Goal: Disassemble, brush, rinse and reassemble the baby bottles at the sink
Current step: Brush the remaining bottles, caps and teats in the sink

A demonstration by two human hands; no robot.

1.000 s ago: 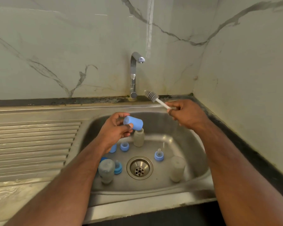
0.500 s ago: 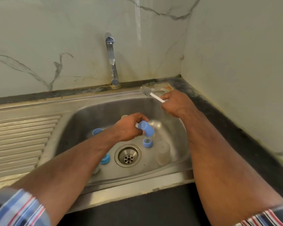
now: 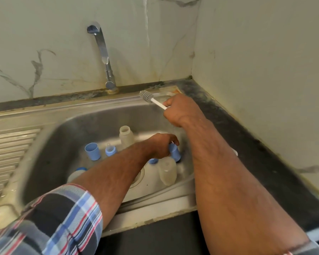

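My left hand (image 3: 161, 146) reaches low into the steel sink (image 3: 66, 129) and grips a blue bottle cap (image 3: 175, 152) at the right side of the basin. Above the sink's back right corner, my right hand (image 3: 180, 110) grips the white handle of a bottle brush (image 3: 149, 97), grey bristle head pointing left. In the basin stand an open clear bottle (image 3: 126, 136), an upturned clear bottle (image 3: 168, 172), another blue cap (image 3: 92, 151), a blue ring with teat (image 3: 110, 150) and a bottle lying at the left (image 3: 76, 174). My left arm hides the drain.
A steel tap (image 3: 104, 57) rises behind the sink, no water running. The ribbed drainboard (image 3: 9, 150) lies to the left. Dark counter (image 3: 247, 144) runs along the right beside a marble wall corner.
My left hand has carried the blue cap down and to the right, low into the basin. The right hand kept the brush near the back right corner. The camera leaned closer.
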